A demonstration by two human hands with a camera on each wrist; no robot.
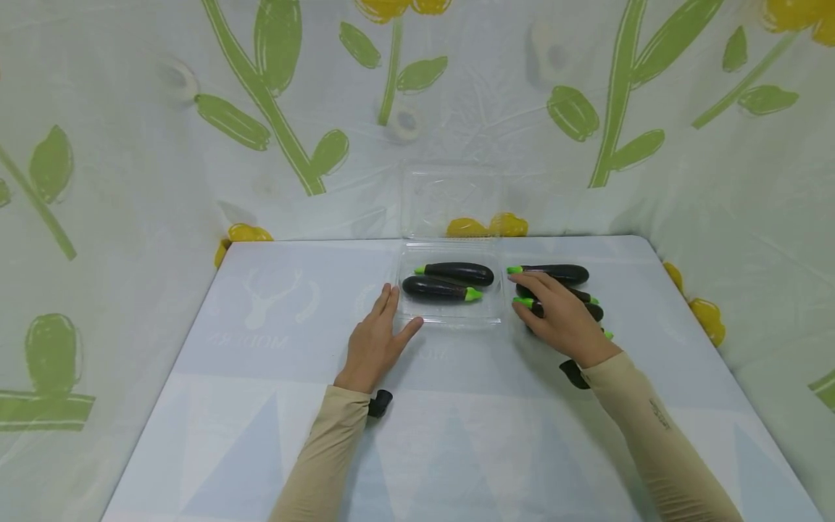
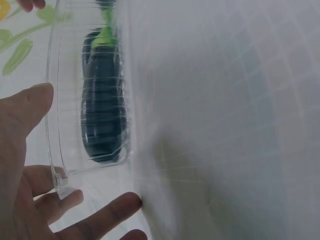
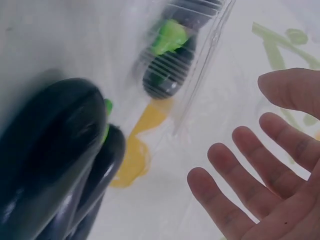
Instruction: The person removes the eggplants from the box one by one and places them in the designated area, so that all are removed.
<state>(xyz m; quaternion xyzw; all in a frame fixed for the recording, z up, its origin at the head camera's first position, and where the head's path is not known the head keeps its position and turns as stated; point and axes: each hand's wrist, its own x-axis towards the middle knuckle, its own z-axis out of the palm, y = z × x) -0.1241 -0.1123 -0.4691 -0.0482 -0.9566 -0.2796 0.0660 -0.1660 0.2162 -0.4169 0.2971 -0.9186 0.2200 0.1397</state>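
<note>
Two dark eggplants with green stem ends, one (image 1: 462, 272) behind the other (image 1: 433, 289), lie in a clear plastic clamshell box (image 1: 457, 319). Its lid (image 1: 450, 196) stands raised at the back. At the box's front left corner is my left hand (image 1: 375, 344), fingers and thumb extended; in the left wrist view they lie beside the clear rim (image 2: 56, 125). To the right of the box, my right hand (image 1: 564, 315) hovers over several loose eggplants (image 1: 564, 273), partly hiding them. Its fingers (image 3: 235, 210) are spread and hold nothing in the right wrist view.
A pale printed tabletop (image 1: 261, 406) carries the box and the loose eggplants. Behind the table's back edge hangs a curtain (image 1: 483, 101) with green leaves and yellow flowers; it continues along both sides. A black wrist device (image 1: 380, 404) sits at the left cuff.
</note>
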